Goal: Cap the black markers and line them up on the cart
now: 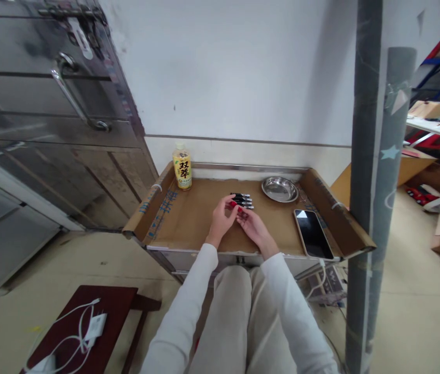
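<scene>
Over the middle of the cardboard-lined tabletop (189,223), my left hand (222,218) and my right hand (254,226) come together. Their fingers are closed on a small red object (234,204), partly covered by the fingertips; its exact kind cannot be made out. Just beyond the fingertips, several slim black pen-like sticks with pale, shiny ends (243,198) lie side by side in a row. Their near ends are partly hidden by my hands.
A yellow-labelled drink bottle (183,169) stands at the back left. At the right are a round steel dish (280,189) and a phone (313,234) with a white cable. Folded cardboard edges rise at both sides. A grey pole (375,208) stands beyond the right edge.
</scene>
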The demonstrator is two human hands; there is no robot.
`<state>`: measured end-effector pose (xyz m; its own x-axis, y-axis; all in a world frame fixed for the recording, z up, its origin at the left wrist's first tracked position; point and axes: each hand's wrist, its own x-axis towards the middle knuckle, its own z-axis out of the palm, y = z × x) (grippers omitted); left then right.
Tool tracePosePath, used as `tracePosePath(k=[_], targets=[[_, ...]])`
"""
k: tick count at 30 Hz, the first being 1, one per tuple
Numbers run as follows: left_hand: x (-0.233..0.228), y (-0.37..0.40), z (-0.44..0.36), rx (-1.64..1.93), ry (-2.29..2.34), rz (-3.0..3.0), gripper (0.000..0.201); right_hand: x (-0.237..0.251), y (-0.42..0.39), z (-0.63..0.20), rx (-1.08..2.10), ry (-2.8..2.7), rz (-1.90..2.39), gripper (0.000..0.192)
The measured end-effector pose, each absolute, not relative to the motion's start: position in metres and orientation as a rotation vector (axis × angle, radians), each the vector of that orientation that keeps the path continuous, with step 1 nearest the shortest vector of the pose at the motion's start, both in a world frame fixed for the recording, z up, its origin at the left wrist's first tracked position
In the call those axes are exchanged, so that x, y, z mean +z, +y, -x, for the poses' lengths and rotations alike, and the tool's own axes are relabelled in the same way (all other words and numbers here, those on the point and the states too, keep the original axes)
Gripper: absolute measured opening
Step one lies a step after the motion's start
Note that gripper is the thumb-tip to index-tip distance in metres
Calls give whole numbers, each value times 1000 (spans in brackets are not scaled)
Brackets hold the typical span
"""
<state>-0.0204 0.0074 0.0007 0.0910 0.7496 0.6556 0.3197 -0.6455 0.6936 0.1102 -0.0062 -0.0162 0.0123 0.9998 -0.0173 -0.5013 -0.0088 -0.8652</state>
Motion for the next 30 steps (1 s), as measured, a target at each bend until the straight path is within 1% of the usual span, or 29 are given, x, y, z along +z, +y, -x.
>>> tracePosePath(k=[3,4,7,11,14,18,20,24,27,30], targets=[[3,5,22,1612,1109,-1992,27,-16,-8,-115,1532,-652,810,13],[3,5,22,1626,1130,-1985,26,-16,-9,-118,1529,-626,809,13],[4,6,23,1668,1160,-1958,24,-17,-13,-126,1458,-624,817,17],[2,9,23,1679,1180,-1922,22,-20,-16,-136,1372,-680,860,29],[0,12,23,1587,1170,-1860,17,-23,-15,-144,1150,-757,946,33],[-5,15,23,1201,1115,-1895,8,-20,-18,-148,734,-1042,1121,31],[-7,15,23,1074,1118,-1936,6,-18,-20,-146,612,-1226,1171,30],[-7,14,23,1091,1250,-2081,4,-18,-22,-136,515,-1626,1218,29],[-8,15,24,1103,1345,-2129,7,-19,-22,-131,449,-1843,1230,36],[-9,17,25,1137,1336,-2061,12,-16,-26,-135,291,-1925,1258,45]])
